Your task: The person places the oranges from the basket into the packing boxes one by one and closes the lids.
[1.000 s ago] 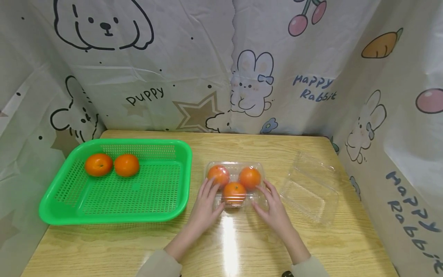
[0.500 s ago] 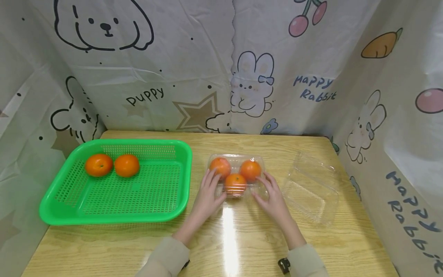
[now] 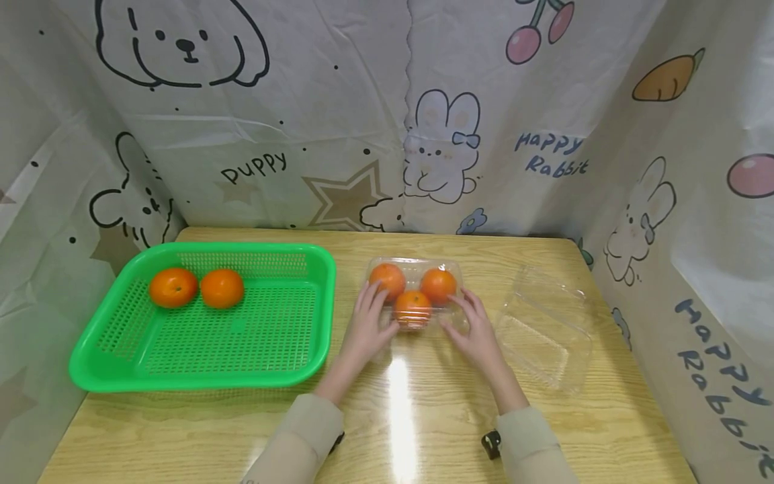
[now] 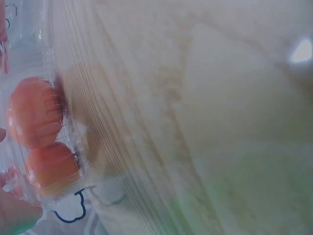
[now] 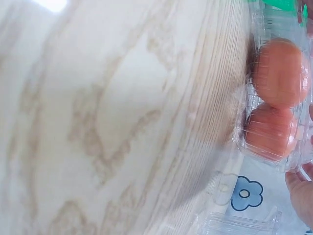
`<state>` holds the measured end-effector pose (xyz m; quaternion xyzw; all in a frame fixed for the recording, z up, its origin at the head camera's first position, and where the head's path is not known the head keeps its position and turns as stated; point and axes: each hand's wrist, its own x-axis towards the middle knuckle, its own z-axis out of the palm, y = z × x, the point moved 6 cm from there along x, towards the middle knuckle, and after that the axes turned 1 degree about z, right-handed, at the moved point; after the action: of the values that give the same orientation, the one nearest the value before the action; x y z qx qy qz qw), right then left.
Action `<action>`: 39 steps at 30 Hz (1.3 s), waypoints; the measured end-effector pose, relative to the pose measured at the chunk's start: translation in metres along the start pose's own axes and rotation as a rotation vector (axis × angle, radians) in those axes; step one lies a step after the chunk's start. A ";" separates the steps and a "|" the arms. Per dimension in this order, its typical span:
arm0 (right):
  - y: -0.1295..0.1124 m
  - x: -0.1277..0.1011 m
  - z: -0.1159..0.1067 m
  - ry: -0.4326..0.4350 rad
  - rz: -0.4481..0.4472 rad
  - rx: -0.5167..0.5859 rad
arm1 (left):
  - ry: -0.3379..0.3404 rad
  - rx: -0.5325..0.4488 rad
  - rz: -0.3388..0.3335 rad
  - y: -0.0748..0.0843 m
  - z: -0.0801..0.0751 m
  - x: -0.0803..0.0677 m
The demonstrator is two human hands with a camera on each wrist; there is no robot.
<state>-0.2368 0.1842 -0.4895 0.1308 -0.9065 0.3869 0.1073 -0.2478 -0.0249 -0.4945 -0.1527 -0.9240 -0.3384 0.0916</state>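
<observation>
A clear plastic fruit box (image 3: 414, 270) with three oranges (image 3: 413, 309) inside stands on the table in the head view. My left hand (image 3: 366, 324) grips its left side, fingers along the side and thumb at the front corner. On the opposite side, my right hand (image 3: 474, 328) holds the box in the same way. Two of the oranges (image 4: 35, 112) show through the plastic wall in the left wrist view, with part of the hand at the lower left edge. In the right wrist view, fingertips (image 5: 299, 193) touch the far end of the box.
At the left, a green perforated basket (image 3: 290, 383) contains two more oranges (image 3: 222, 288). Another clear plastic box (image 3: 538, 336) lies opened on the right of the wooden table (image 3: 447, 430). A printed curtain (image 3: 338, 87) encloses the back and sides.
Both hands have slid the box with its oranges away from me, toward the back of the table. The basket and the other plastic box have stayed put.
</observation>
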 end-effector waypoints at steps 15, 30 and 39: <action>0.014 0.028 0.001 -0.027 0.037 0.012 | -0.023 0.004 -0.023 -0.010 0.007 0.026; 0.025 0.050 0.004 -0.053 0.104 0.040 | -0.057 0.004 -0.069 -0.017 0.009 0.047; 0.033 0.065 0.007 -0.053 0.104 0.044 | -0.061 0.004 -0.073 -0.023 0.011 0.059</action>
<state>-0.3089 0.1913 -0.4970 0.0960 -0.9059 0.4081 0.0604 -0.3117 -0.0214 -0.5000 -0.1289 -0.9320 -0.3350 0.0511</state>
